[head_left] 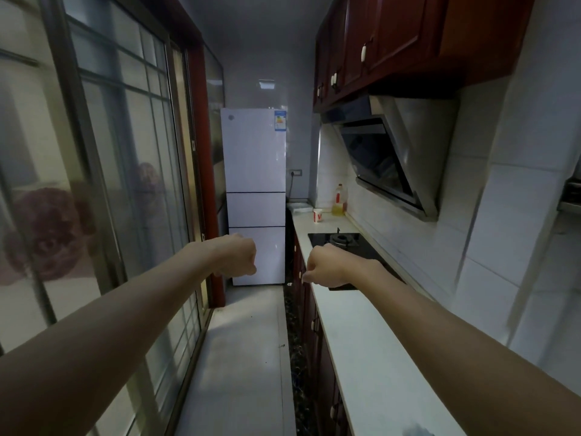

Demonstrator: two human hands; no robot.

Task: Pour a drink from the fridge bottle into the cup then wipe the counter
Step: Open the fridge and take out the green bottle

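Left hand [240,254] and right hand [323,265] out front, fingers clenched into fists, holding nothing. Fridge [254,171] at 12 o'clock, doors closed. Cup [318,214] at 1 o'clock on worktop [361,341], beside oil bottle [339,199].

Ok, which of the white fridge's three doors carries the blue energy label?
The tallest, top door; the blue label sits at its upper right corner.
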